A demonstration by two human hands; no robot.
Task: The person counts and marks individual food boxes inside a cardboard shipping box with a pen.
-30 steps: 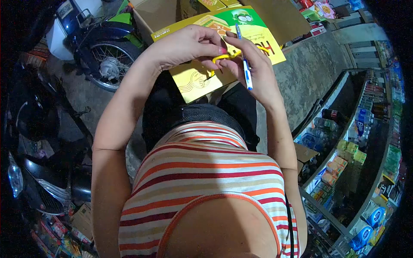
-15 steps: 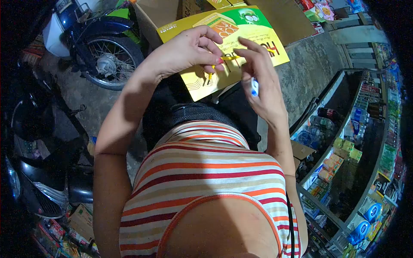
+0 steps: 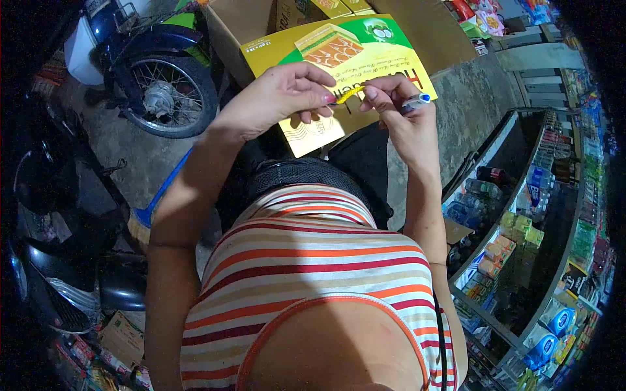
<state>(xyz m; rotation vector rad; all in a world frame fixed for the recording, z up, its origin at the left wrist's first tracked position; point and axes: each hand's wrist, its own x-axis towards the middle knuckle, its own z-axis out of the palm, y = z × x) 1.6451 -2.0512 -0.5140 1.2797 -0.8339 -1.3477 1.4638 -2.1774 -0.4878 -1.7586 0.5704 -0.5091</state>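
Note:
My left hand pinches one end of a thin yellow strip between thumb and forefinger. On the other side, the thumb and fingers of my right hand close on the strip's other end. A pen with a blue tip is also tucked in the right hand, pointing outward. Whether the strip is a tape or a cord is too small to tell. Just below both hands, a flat yellow carton printed with a cake slice and a green corner lies tilted above my lap.
An open brown cardboard box stands beyond the carton, with small yellow boxes inside. Motorbikes flank the left, one showing its wheel. A blue-handled broom lies near my left arm. Shelves with bottles and packets line the right.
My hands have drawn closer together and the visible strip between them is shorter. My right hand has turned, swinging the pen tip up and outward. More of the broom shows.

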